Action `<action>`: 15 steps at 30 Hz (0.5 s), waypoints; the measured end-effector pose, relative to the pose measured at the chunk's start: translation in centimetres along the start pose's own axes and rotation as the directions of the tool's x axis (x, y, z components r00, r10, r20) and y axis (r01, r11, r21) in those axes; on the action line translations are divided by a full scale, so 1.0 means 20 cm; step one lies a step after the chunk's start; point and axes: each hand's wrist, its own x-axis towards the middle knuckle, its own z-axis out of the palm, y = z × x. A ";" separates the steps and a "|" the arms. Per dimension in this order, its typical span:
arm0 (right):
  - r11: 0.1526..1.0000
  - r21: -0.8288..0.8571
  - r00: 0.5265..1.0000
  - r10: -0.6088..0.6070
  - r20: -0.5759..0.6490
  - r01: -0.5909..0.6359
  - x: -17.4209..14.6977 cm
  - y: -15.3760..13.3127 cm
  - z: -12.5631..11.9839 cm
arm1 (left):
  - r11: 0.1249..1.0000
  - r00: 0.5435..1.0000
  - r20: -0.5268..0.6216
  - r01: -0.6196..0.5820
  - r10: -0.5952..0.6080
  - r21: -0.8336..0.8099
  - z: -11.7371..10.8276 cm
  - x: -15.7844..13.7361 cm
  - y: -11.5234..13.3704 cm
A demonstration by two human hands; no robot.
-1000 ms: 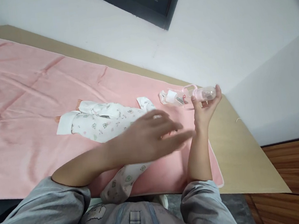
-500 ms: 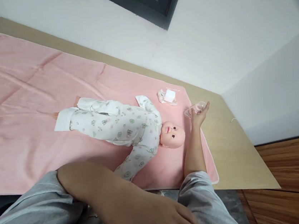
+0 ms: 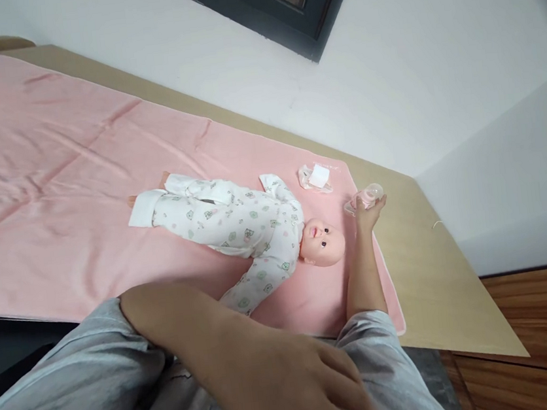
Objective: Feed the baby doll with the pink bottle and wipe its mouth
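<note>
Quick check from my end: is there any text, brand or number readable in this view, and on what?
None can be read.
Pink blanket: small white marks near its corner by the wrapper, too small to read.
Bottle in right hand: no legible label.
Doll's suit: pictures only.

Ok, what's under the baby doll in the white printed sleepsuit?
The baby doll lies on a pink cloth spread over the light wooden table. Whatever is directly beneath its body is covered.
</note>
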 end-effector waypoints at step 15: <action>0.414 0.707 0.783 0.532 0.323 -0.573 -1.03 -0.33 -0.62 | 0.263 0.335 -0.139 0.889 -0.932 0.375 -0.56 -0.96 -0.19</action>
